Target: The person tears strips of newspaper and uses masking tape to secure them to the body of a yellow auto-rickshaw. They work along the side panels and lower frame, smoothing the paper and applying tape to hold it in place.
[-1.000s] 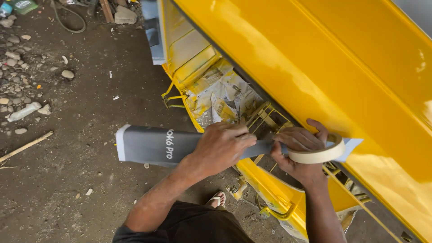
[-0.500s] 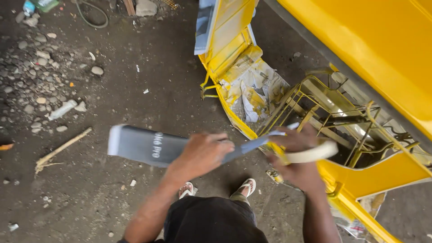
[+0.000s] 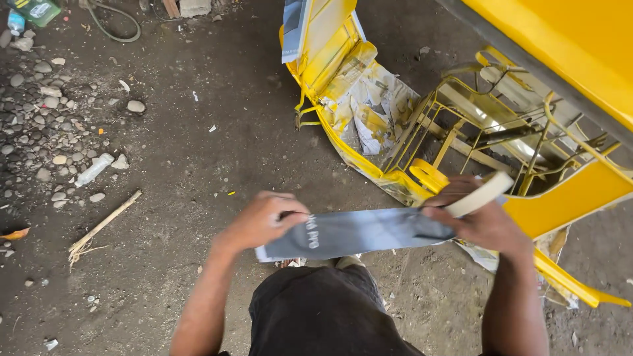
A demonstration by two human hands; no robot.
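Observation:
I hold a long grey strip of glossy paper (image 3: 359, 232) level in front of me, above my knees. My left hand (image 3: 264, 221) grips its left end, fingers curled over the top edge. My right hand (image 3: 484, 221) pinches the strip's right end, and a roll of cream masking tape (image 3: 480, 195) sits around its fingers. Just beyond the right hand is a yellow-painted vehicle frame (image 3: 461, 138) with wire racks, partly masked with newspaper (image 3: 369, 109).
A big yellow body panel (image 3: 573, 46) fills the upper right. Dirt ground lies to the left, with pebbles (image 3: 39, 125), a stick (image 3: 102, 225), a clear bottle (image 3: 93, 169) and a hose (image 3: 115, 23) at the top. My black shorts (image 3: 316, 313) are below.
The view has tilted back from the yellow vehicle toward the ground. My left hand has slid along the grey strip toward its left end, and the strip has shifted rightward.

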